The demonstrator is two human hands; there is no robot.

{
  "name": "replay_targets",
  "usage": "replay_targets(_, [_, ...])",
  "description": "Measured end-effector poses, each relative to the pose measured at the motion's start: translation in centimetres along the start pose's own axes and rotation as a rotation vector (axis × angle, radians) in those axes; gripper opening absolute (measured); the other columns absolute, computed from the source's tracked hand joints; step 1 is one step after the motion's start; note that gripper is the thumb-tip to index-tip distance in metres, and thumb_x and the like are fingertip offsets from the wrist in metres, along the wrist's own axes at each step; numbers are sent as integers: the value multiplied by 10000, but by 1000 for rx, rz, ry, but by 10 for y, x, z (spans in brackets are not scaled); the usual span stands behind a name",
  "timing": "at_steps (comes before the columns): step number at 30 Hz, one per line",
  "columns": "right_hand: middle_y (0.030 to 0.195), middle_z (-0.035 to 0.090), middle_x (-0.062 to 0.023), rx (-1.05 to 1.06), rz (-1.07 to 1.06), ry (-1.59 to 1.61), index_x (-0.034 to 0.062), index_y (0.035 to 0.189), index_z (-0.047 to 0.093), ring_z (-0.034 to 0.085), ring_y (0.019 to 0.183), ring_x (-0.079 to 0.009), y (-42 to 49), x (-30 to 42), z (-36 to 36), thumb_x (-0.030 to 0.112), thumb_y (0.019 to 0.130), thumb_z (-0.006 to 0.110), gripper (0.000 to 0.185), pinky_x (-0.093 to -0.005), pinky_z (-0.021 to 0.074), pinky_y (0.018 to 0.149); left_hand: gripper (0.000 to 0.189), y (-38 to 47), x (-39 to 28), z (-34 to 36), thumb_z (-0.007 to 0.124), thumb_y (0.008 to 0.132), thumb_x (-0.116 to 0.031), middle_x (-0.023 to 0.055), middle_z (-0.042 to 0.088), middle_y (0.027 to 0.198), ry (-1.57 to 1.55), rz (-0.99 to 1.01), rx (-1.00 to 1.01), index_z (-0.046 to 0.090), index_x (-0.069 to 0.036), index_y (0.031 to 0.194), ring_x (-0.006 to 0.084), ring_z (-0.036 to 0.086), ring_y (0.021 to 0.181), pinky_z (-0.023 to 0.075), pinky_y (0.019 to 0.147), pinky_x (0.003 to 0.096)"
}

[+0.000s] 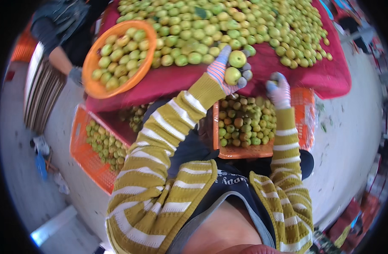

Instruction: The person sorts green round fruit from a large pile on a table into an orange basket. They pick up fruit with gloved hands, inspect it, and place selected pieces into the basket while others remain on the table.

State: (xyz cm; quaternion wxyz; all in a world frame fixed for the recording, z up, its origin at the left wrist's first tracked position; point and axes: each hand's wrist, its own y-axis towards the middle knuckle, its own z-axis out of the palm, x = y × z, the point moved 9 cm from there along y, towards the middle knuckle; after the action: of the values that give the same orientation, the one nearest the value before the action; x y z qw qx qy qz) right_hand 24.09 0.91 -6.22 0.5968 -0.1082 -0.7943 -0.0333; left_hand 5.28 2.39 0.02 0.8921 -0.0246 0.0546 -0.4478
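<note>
My left hand (pixel 220 70), in a striped glove with grey fingertips, holds two round yellow-green fruits, an upper fruit (pixel 237 59) and a lower fruit (pixel 232 76). It is at the front edge of a large pile of fruit (pixel 194 35) on a red cloth (pixel 327 79). To its right is my right hand (pixel 280 90), in a matching glove, above the right side of an orange crate (pixel 244 155). Its fingers curl around a fruit, of which only a small greenish part shows. Many greener and browner fruits (pixel 244 123) lie in that crate.
An orange basket (pixel 151 47) of fruit tilts at the cloth's left edge, with another person's gloved hand (pixel 75 76) beside it. Another orange crate (pixel 78 143) of fruit stands low at left. Flattened cardboard (pixel 43 95) leans farther left. Leaves (pixel 323 127) lie on the floor at right.
</note>
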Motion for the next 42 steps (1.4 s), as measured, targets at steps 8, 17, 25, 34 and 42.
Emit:
replay_targets(8, [528,439,32,-122,66,239,54,938,551,357,394,-45,-59,19,-11,164,842,595,153,-197,260,359,326,-166,-161,70,649,819,-193,84,590,790,1244,1083,-471,511,-56,1082,169,600,647,493,501,266])
replay_targets(17, [973,552,-77,49,-233,143,17,1145,506,522,784,-115,-93,106,71,109,899,492,263,-238,442,704,408,-206,-132,88,577,874,-254,137,554,1113,2061,1053,-857,496,-59,1223,224,574,962,476,833,318])
replay_targets(25, [1316,397,-263,339,-924,-306,-18,1330,343,403,1180,-432,-138,176,138,246,793,612,656,-436,345,987,448,-161,-26,12,560,878,-296,82,579,892,759,400,-232,487,29,1177,111,515,653,377,482,195])
replay_targets(34, [1369,378,-125,142,-578,-894,189,1201,529,398,1212,-369,13,95,83,374,792,632,461,-443,356,988,437,-372,-137,-61,611,826,-377,163,616,975,2796,224,-1511,563,-78,1140,338,591,816,487,766,400])
replay_targets(42, [1012,584,-93,654,-538,-688,99,835,621,578,885,-308,-44,57,62,255,753,602,178,-416,479,779,438,-143,-71,64,626,832,-217,121,599,1085,2104,303,-593,517,4,1194,183,558,951,444,852,307])
